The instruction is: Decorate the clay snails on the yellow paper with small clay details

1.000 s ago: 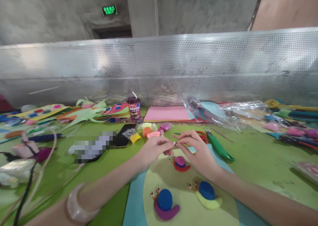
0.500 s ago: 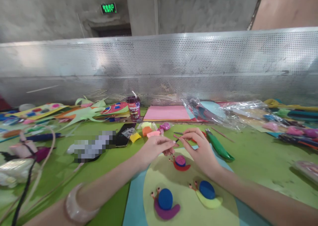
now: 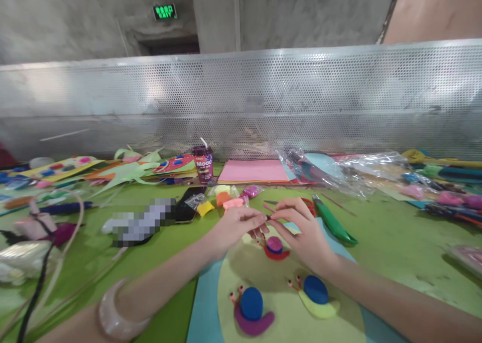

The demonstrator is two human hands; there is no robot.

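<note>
Fingertips of my left hand (image 3: pixel 241 228) and my right hand (image 3: pixel 299 227) meet in a pinch, with a small dark piece (image 3: pixel 268 217) between them. It looks like black modelling clay, but it is tiny and partly hidden. Below them lies a sheet with a pale yellow round (image 3: pixel 274 303) on a blue backing (image 3: pixel 203 303). Three clay snails sit on it: one with a pink-topped shell and red body (image 3: pixel 276 246) nearest my fingers, one blue and purple (image 3: pixel 251 308) at lower left, one blue and yellow (image 3: pixel 317 294) at lower right.
Bagged clay lumps (image 3: pixel 223 198) lie beyond my hands, beside a phone (image 3: pixel 185 207) and a lidded cup (image 3: pixel 203 167). Red-handled scissors (image 3: pixel 309 206) and a green clay pack (image 3: pixel 335 221) are at the right. Pink paper (image 3: pixel 252 171) lies behind, before a perforated metal barrier (image 3: pixel 241 102).
Both hands stay pinched together over the sheet. My right hand has dropped slightly and its fingers have shifted, so less of the dark piece shows and more of the scissors' red handle does.
</note>
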